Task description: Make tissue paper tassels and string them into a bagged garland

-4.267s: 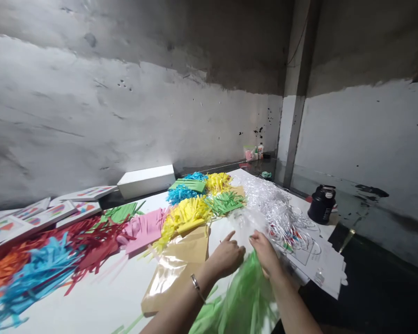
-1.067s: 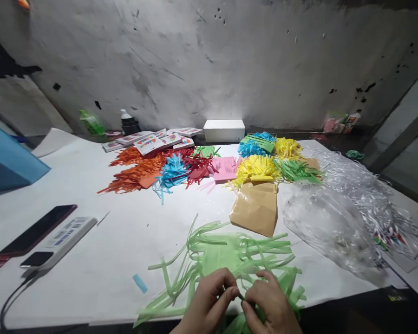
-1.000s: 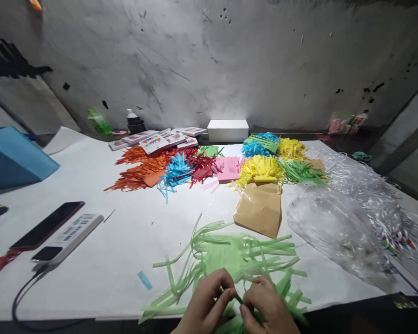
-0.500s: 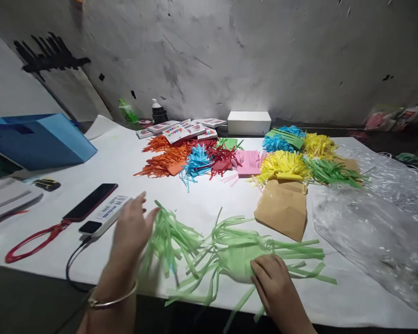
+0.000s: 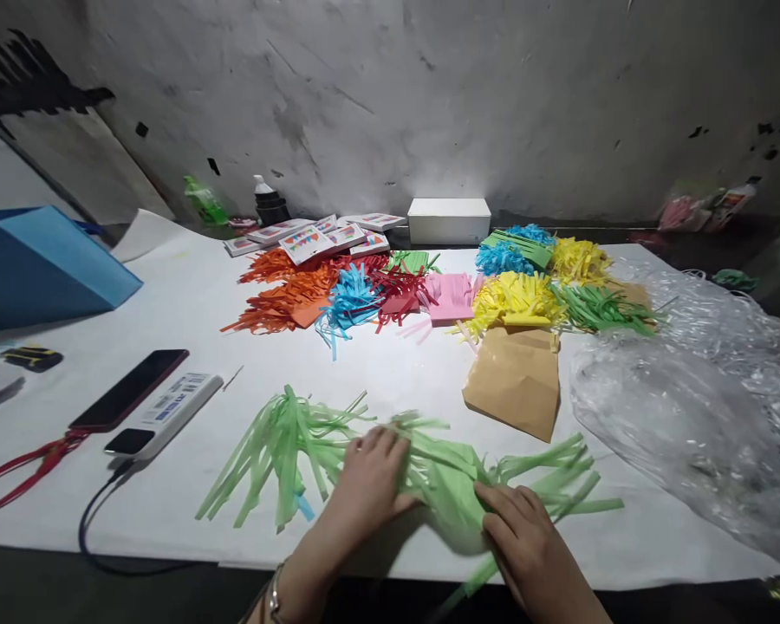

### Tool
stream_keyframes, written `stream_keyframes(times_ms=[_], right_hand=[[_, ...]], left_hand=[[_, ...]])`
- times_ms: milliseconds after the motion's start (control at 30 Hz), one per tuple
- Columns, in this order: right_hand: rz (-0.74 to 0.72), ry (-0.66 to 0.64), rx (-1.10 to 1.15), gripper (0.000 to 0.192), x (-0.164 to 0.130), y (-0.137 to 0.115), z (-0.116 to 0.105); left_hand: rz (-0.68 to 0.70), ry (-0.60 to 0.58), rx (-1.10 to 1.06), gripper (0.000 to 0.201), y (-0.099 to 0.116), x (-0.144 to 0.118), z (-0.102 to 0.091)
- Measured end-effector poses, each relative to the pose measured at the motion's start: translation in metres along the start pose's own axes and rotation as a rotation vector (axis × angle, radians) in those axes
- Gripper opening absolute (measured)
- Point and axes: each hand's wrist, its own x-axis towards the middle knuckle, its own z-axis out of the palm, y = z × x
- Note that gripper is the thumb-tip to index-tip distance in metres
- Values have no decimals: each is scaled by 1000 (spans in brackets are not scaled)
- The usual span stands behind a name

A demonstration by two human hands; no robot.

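Note:
Light green fringed tissue paper (image 5: pixel 451 485) lies near the table's front edge, with strips fanning out on both sides. My left hand (image 5: pixel 373 477) closes over the strips on its left side, fingers curled and thumb beneath. At the right side of the solid middle part, my right hand (image 5: pixel 526 537) pinches the paper between fingers and thumb. A second light green tassel bunch (image 5: pixel 286 442) is spread to the left of my left hand. Beneath its strips, a bit of blue paper (image 5: pixel 305 507) shows.
Coloured tassel bundles, among them a yellow one (image 5: pixel 520 299), line the back near boxes (image 5: pixel 308 245) and a white box (image 5: pixel 448 224). A brown paper packet (image 5: pixel 513 381) and clear plastic bags (image 5: pixel 676 442) lie right. Left are a phone (image 5: pixel 133 390), power bank (image 5: pixel 169 416) and blue box (image 5: pixel 52 269).
My left hand has moved right from beside the left tassel bunch onto the fringed paper's strips. That bunch now lies fanned out. My right hand keeps its hold; the camera view has shifted slightly.

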Motion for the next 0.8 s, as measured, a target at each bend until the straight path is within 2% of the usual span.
stream_keyframes(times_ms=[67, 100, 167, 233, 300, 367, 433, 533, 600, 633, 667, 733, 800], right_hand=[[69, 23, -30, 24, -2, -1, 0], [86, 29, -34, 24, -2, -2, 0], [102, 27, -32, 26, -1, -4, -2], [101, 12, -34, 26, 2, -6, -1], [108, -15, -44, 32, 6, -8, 3], [160, -40, -93, 38, 10, -7, 10], [283, -68, -211, 41, 13, 0, 15], [562, -41, -461, 49, 12, 24, 9], [711, 69, -583, 51, 7, 38, -5], [739, 149, -611, 48, 5, 42, -12], [715, 226, -604, 43, 3, 43, -19], [510, 323, -480, 32, 3, 32, -26], [214, 273, -280, 26, 5, 12, -24]], left_hand=[[-117, 16, 93, 55, -7, 0, -7], [-129, 13, 121, 57, -6, -2, -8], [6, -13, 101, 70, 4, -7, -4], [242, -25, 18, 76, 20, -11, 8], [404, -7, -59, 66, 35, -12, 22], [448, 25, -92, 47, 43, -12, 32], [440, 48, -90, 34, 44, -11, 37], [425, 73, -76, 33, 40, -12, 39], [418, 85, -78, 36, 38, -13, 39], [419, 92, -81, 36, 37, -13, 40], [422, 100, -83, 36, 38, -14, 42], [433, 116, -80, 37, 38, -13, 45], [419, 144, -82, 38, 40, -13, 49]])
